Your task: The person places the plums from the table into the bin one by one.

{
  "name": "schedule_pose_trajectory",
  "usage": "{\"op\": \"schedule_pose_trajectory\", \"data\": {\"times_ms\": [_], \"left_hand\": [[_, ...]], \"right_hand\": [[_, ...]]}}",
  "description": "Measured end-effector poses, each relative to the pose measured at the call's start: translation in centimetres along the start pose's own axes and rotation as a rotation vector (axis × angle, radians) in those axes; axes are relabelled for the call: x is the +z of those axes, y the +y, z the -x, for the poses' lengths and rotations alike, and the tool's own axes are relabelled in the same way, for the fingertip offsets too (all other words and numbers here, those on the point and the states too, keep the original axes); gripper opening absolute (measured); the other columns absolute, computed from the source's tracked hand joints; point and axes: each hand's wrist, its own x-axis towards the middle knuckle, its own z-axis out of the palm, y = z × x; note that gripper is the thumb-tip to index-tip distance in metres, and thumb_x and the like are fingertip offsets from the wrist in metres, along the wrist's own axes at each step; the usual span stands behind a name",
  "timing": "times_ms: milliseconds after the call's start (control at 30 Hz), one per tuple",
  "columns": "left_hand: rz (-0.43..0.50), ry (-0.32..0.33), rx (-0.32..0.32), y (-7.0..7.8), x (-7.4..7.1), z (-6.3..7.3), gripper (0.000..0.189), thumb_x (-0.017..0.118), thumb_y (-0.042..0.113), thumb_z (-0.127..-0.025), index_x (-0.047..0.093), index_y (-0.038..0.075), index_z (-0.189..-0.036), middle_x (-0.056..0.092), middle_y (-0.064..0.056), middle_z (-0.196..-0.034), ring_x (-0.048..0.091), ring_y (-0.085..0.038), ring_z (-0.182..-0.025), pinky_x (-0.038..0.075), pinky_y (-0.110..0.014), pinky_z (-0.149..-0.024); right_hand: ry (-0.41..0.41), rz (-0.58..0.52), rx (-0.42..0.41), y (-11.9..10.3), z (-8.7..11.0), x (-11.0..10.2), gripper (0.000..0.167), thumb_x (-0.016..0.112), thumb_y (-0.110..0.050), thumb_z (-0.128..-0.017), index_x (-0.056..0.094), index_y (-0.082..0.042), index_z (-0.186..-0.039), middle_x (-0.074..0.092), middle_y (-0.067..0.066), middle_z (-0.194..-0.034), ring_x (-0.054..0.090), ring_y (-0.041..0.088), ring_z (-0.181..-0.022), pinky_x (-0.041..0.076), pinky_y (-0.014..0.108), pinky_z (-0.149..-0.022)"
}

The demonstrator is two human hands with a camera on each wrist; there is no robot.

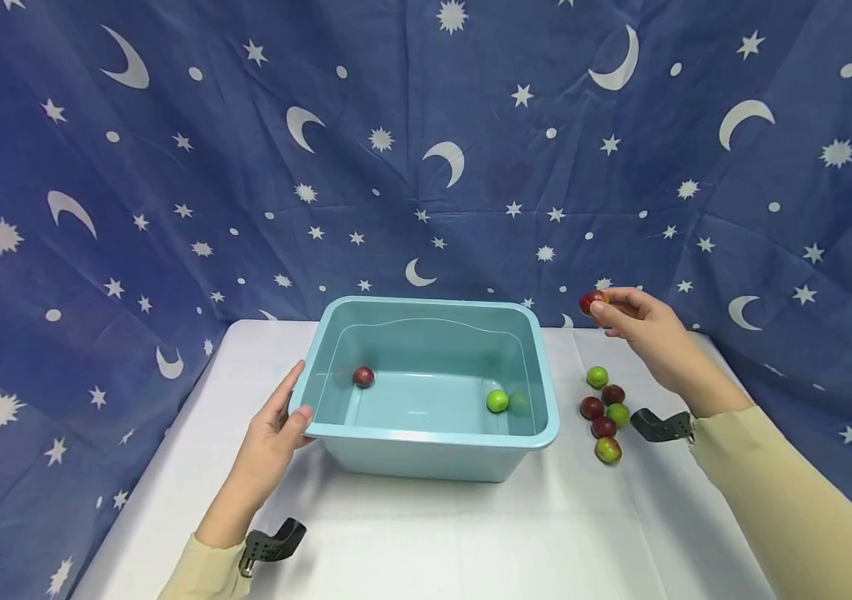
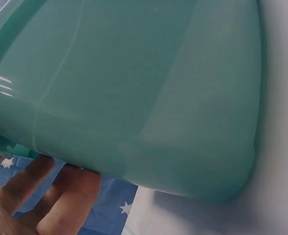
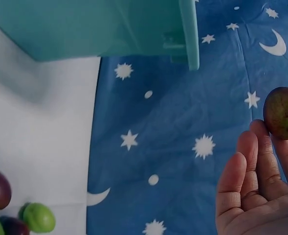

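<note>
A light teal plastic tub stands on the table, a dark red plum at its inner left and a green plum at its inner right. At the tub's left front corner, my left hand holds the rim, thumb on the edge and fingers along the outside. Those fingers touch the outer wall in the left wrist view. Raised to the right of the tub, my right hand pinches a red-green plum by its fingertips. Below that hand lies a group of red and green plums.
A white cloth covers the table. Behind it hangs a blue curtain with moons and stars. Each wrist wears a black strap mount, such as the right one.
</note>
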Motion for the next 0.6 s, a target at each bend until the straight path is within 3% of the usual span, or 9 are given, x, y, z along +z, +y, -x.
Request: {"op": "schedule_pose_trajectory", "data": {"times_ms": [200,600], "left_hand": [[-0.004,0.005,-0.005,0.0,-0.1,0.0,0.058,0.048,0.017,-0.103,0.025,0.022,-0.155,0.025,-0.013,-0.156,0.042,-0.040,-0.126,0.055,-0.032,-0.081],[0.022,0.006,-0.016,0.2,0.0,-0.1,0.058,0.048,0.016,-0.102,0.025,0.023,-0.155,0.025,-0.012,-0.155,0.042,-0.040,-0.126,0.055,-0.033,-0.081]], "right_hand": [[-0.017,-0.007,-0.024,-1.6,-0.7,1.0,0.070,0.061,-0.055,-0.089,0.046,-0.008,-0.138,0.053,0.010,-0.129,0.053,0.018,-0.109,0.046,0.029,-0.091],[-0.072,-0.065,-0.038,-4.0,-1.8,3.6,0.066,0.064,-0.054,-0.087,0.050,-0.010,-0.134,0.058,0.010,-0.124,0.054,0.023,-0.106,0.044,0.039,-0.096]]}}
